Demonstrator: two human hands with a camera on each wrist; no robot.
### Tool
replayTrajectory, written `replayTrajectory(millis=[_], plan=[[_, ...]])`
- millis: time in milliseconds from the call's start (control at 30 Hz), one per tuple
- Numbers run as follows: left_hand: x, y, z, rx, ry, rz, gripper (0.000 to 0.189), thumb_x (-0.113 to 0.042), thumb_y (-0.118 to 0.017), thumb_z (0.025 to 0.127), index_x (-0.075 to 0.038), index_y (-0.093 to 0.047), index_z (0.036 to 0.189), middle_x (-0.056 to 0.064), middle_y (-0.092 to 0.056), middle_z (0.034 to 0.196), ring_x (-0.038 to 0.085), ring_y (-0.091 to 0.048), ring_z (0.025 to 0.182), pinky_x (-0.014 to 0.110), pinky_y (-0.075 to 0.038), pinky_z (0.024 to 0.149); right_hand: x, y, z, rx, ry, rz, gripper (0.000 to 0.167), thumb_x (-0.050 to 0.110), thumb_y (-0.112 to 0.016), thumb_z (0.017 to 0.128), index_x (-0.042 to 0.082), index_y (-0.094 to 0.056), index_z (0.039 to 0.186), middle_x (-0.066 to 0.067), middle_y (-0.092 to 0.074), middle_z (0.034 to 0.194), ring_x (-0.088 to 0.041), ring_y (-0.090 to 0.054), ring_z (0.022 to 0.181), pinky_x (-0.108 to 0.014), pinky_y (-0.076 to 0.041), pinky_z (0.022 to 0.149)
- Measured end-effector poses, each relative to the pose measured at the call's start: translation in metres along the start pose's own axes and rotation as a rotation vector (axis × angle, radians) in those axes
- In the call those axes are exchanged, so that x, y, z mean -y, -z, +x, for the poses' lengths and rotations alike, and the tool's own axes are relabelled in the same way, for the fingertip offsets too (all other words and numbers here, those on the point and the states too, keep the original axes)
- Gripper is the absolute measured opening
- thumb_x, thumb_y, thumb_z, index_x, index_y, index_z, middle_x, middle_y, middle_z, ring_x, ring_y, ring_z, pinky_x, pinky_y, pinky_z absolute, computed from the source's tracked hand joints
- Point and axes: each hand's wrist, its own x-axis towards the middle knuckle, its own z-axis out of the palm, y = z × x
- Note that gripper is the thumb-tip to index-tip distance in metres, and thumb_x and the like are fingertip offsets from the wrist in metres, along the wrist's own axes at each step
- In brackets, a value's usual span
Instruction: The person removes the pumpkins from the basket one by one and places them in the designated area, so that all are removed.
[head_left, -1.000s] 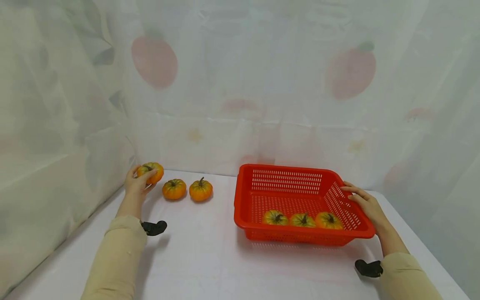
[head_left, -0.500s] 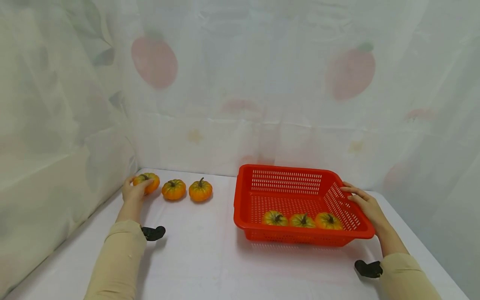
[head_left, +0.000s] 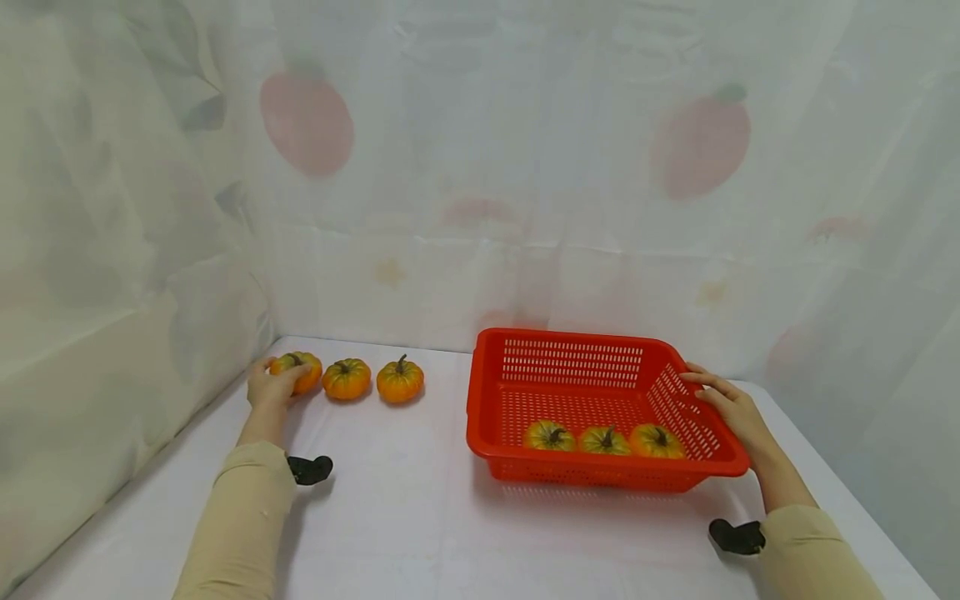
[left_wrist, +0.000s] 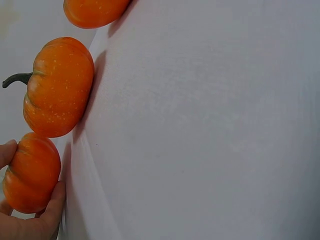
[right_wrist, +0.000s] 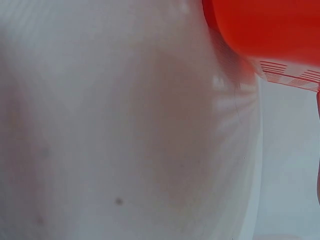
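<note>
My left hand (head_left: 268,388) grips a small orange pumpkin (head_left: 306,375) at the left end of a row near the table's back edge. In the left wrist view, thumb and fingers lie around this pumpkin (left_wrist: 32,175), which is very close to or touching the stemmed middle pumpkin (left_wrist: 62,87). Right of it in the head view are the middle pumpkin (head_left: 347,380) and a third pumpkin (head_left: 400,382). My right hand (head_left: 738,417) holds the right rim of a red plastic basket (head_left: 600,465), its fingers over the edge. Three pumpkins (head_left: 604,442) lie along the basket's near side.
A white cloth covers the table (head_left: 390,517). Fabric curtains with faded fruit prints hang behind (head_left: 480,167) and at the left (head_left: 97,333). Black devices sit at the left wrist (head_left: 311,470) and right wrist (head_left: 738,537).
A second ago my left hand held its pumpkin higher. It has come down to the row's left end, then shifted slightly right toward the middle pumpkin. Right hand and basket stay put.
</note>
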Motion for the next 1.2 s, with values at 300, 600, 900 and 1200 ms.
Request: replayTrajectory(millis=[300, 600, 900, 1200], plan=[[0.0030, -0.0028, 0.0017, -0.015, -0.042, 0.105, 0.082, -0.025, -0.065, 0.092, -0.011, -0.018, 0.157, 0.023, -0.019, 0.162, 0.037, -0.030, 0.144, 0.013, -0.049, 0.058, 0.0005, 0.0001, -0.0004, -0.007, -0.003, -0.039, 0.037, 0.029, -0.048, 0.104, 0.019, -0.059, 0.138, 0.042, -0.051, 0.126, 0.017, -0.059, 0.102, -0.016, -0.058, 0.076], [-0.0017, -0.0043, -0.0024, -0.033, -0.083, 0.182, 0.082, -0.025, -0.064, 0.093, -0.005, -0.017, 0.157, 0.027, -0.021, 0.161, 0.043, -0.026, 0.147, 0.048, -0.033, 0.121, 0.0002, -0.0015, -0.0008, -0.008, 0.001, -0.042, 0.038, 0.030, -0.049, 0.104, 0.018, -0.058, 0.139, 0.042, -0.051, 0.127, 0.016, -0.059, 0.102, -0.016, -0.058, 0.076], [-0.0052, -0.0013, -0.0024, -0.026, -0.080, 0.225, 0.082, -0.024, -0.063, 0.094, -0.002, -0.016, 0.157, 0.030, -0.021, 0.160, 0.044, -0.025, 0.146, 0.048, -0.028, 0.123, 0.0007, -0.0007, 0.0002, -0.009, -0.006, -0.029, 0.036, 0.028, -0.048, 0.104, 0.020, -0.058, 0.138, 0.041, -0.051, 0.128, 0.016, -0.059, 0.102, -0.016, -0.058, 0.077], [-0.0030, 0.0006, 0.0047, 0.026, -0.041, 0.246, 0.083, -0.028, -0.060, 0.095, 0.004, -0.013, 0.156, 0.032, -0.020, 0.159, 0.041, -0.033, 0.144, 0.045, -0.044, 0.112, -0.0008, 0.0002, 0.0011, -0.001, -0.001, 0.016, 0.034, 0.025, -0.048, 0.104, 0.021, -0.060, 0.136, 0.041, -0.053, 0.124, 0.013, -0.061, 0.101, -0.016, -0.058, 0.075]])
